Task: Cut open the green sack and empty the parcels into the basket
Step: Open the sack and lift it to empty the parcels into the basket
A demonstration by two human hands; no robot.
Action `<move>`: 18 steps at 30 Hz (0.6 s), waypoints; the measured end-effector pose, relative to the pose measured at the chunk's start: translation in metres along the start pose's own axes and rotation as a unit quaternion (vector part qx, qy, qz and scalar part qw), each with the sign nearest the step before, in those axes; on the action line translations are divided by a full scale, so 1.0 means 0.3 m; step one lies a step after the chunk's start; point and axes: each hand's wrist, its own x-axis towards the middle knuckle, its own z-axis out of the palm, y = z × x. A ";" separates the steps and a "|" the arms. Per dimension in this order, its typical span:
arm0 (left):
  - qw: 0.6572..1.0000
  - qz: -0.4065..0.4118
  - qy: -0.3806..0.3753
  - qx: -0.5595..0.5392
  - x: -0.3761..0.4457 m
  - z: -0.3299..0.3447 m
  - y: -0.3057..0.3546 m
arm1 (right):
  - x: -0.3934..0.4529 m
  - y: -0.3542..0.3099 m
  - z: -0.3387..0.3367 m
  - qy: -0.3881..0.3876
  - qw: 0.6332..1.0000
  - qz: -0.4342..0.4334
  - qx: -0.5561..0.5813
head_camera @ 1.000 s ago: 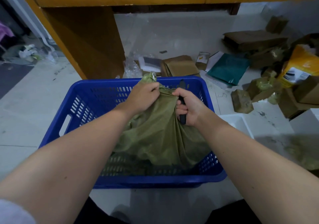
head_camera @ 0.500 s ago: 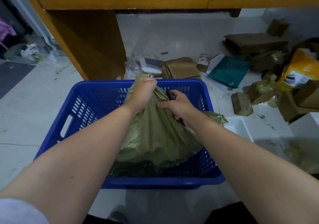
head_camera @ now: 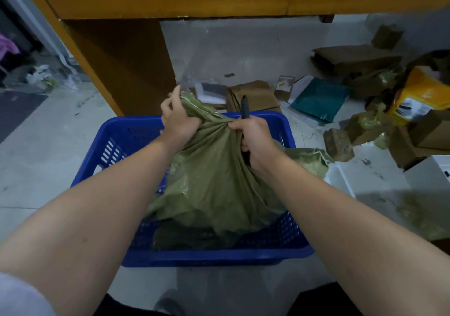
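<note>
The green sack hangs bunched over the blue plastic basket, its lower end down inside it. My left hand grips the sack's upper edge at the left. My right hand clutches a fold of the sack together with a black knife, whose upper end sticks up above my fist. A loose flap of the sack drapes over the basket's right rim. Dark shapes lie under the sack in the basket; I cannot tell what they are.
A wooden desk stands just behind the basket, its side panel at the left. Brown cardboard parcels, a teal mailer and a yellow bag litter the floor at the right. A white box sits at the right.
Both hands have lifted the sack higher above the basket and re-gripped it; the knife's end now points up above my right fist, and a flap has fallen over the right rim.
</note>
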 end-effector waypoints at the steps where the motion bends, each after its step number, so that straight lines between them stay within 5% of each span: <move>1: 1.000 -0.010 -0.010 0.020 0.005 0.006 -0.004 | 0.000 -0.009 0.003 -0.001 1.000 0.002 -0.007; 4: 0.993 0.004 -0.053 0.106 0.013 0.014 0.011 | -0.007 -0.022 -0.019 -0.006 0.999 0.021 -0.028; 6: 0.996 0.066 -0.047 0.041 0.009 0.032 0.031 | -0.002 -0.011 -0.045 -0.004 0.998 0.031 -0.053; 10: 0.987 0.115 0.097 -0.054 -0.046 0.057 0.153 | 0.034 0.003 -0.068 0.004 0.990 -0.019 -0.140; 14: 0.986 0.115 0.050 -0.107 -0.052 0.064 0.204 | 0.035 0.018 -0.061 -0.028 0.970 -0.024 -0.240; 18: 0.967 0.119 0.078 -0.210 -0.041 0.057 0.217 | 0.052 -0.019 -0.062 0.030 0.990 -0.059 -0.125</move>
